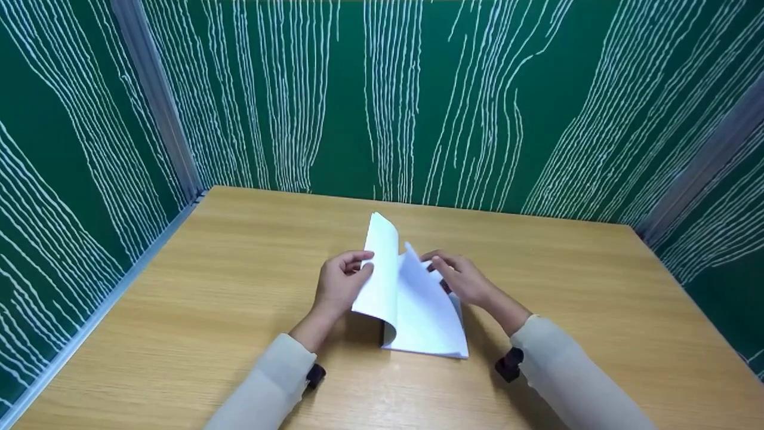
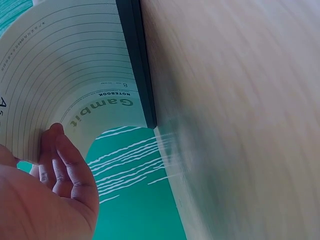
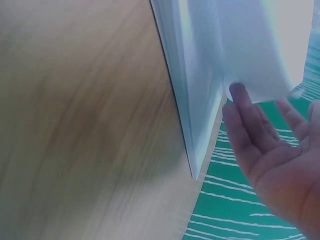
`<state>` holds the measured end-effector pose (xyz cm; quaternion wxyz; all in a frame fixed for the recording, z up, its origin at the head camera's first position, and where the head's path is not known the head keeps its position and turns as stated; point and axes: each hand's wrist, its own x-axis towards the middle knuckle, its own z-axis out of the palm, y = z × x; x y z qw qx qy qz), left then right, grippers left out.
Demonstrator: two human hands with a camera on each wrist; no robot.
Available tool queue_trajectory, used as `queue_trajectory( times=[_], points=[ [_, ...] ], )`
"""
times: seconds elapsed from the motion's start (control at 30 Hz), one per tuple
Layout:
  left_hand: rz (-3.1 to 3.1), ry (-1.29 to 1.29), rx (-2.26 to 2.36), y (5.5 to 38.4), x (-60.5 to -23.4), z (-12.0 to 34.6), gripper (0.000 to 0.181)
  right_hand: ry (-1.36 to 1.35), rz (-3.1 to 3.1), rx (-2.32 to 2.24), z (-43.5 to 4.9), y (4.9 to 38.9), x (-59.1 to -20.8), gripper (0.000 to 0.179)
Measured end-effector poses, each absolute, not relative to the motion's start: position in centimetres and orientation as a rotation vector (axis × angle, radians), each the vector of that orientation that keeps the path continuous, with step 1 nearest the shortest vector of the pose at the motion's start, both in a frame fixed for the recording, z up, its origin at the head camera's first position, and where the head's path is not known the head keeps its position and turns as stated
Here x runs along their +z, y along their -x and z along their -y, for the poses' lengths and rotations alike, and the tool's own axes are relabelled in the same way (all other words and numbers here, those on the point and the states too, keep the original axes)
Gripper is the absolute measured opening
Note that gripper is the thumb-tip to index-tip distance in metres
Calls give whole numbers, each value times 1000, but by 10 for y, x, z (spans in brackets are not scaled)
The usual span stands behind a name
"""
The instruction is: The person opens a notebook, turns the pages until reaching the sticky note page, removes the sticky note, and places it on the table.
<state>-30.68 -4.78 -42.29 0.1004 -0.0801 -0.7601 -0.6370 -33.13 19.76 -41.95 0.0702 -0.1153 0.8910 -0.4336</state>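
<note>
An opened notebook [image 1: 427, 322] lies on the table, its pages white. My left hand [image 1: 343, 283] pinches the raised, curving left-side cover [image 1: 380, 269] between thumb and fingers. In the left wrist view this cover [image 2: 85, 65] has printed lines and the word Gambit, beside a dark spine [image 2: 136, 60]; the left hand [image 2: 60, 190] grips its edge. My right hand [image 1: 462, 278] is at the right side of a lifted page [image 1: 421, 286]. In the right wrist view, fingertips of the right hand [image 3: 275, 150] touch the lower edge of that page [image 3: 260, 50], thumb apart from them.
The wooden table [image 1: 250, 239] extends around the notebook on all sides. Green panels [image 1: 346, 119] with wavy white lines stand behind it and at both sides, with grey posts [image 1: 161, 95] at the corners.
</note>
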Motion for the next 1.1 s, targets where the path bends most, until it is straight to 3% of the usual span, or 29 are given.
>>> queue_trajectory(
  times=[0.23,0.53,1.1],
  points=[
    [2248,216,-1892,306,-423,48,17,555,-2648,-1271,-184,325,-418,25],
    [2238,245,-1892,306,-421,48,26,776,-2726,-1112,-171,318,-413,40],
    [2298,228,-1910,305,-421,49,40,874,-2715,-1088,-157,310,-409,47]
  ],
)
